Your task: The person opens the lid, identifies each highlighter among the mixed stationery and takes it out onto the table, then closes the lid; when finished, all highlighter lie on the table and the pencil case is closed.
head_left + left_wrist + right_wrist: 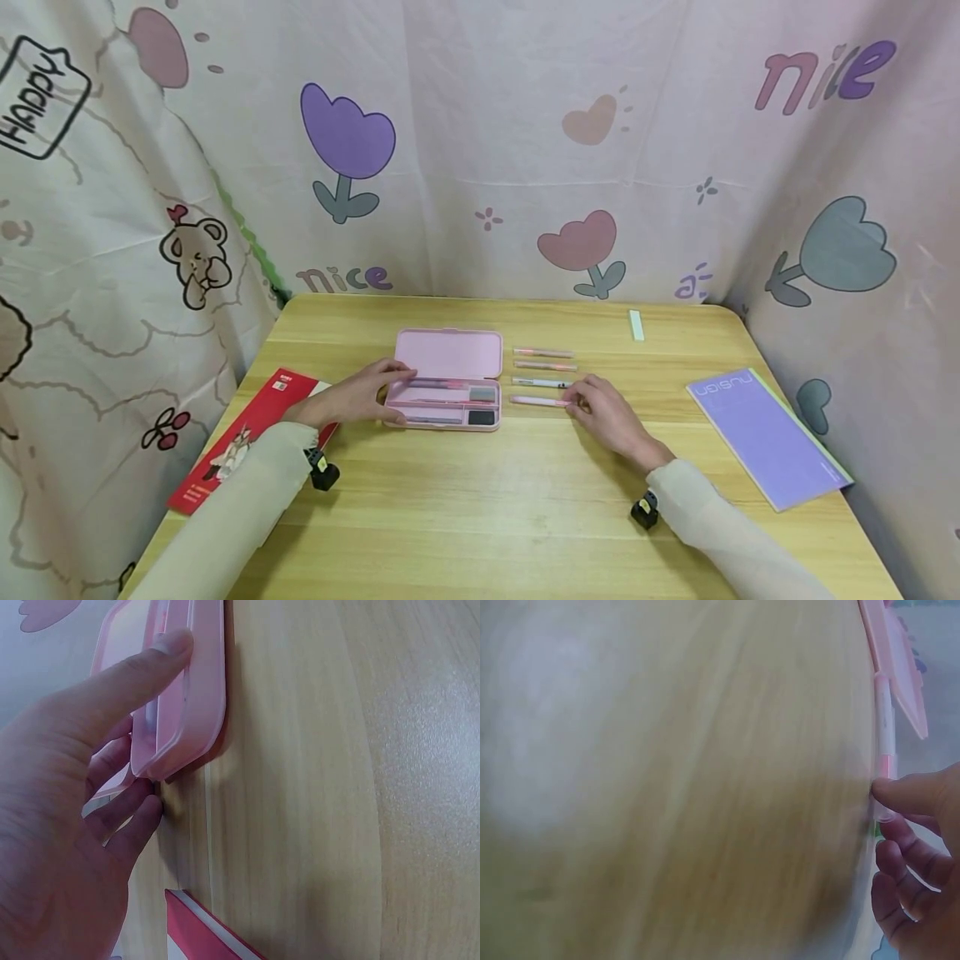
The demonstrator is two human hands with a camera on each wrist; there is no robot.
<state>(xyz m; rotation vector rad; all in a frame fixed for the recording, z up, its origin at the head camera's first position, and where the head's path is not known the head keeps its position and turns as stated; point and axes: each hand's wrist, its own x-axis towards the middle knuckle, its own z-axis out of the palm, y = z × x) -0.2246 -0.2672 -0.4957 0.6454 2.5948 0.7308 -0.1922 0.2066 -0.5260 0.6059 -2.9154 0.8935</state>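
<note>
A pink pencil case (448, 333) lies with its lid folded back, holding pens, a grey block and a black block. My left hand (363, 392) grips its left end. In the left wrist view the thumb (176, 645) presses on the case's near rim (202, 697) while the fingers curl at its end. To the right of the case, several pens lie in a row. My right hand (607, 417) pinches the end of the nearest one, a white and pink pen (536, 401). The right wrist view has thumb and index finger at that pen (885, 724).
Above the held pen lie another white pen (536, 382) and two pinkish pens, one being the farthest pen (543, 353). A pale green stick (636, 325) is at the back. A red booklet (217, 458) lies left, a purple notebook (772, 442) right. Printed curtains surround the table.
</note>
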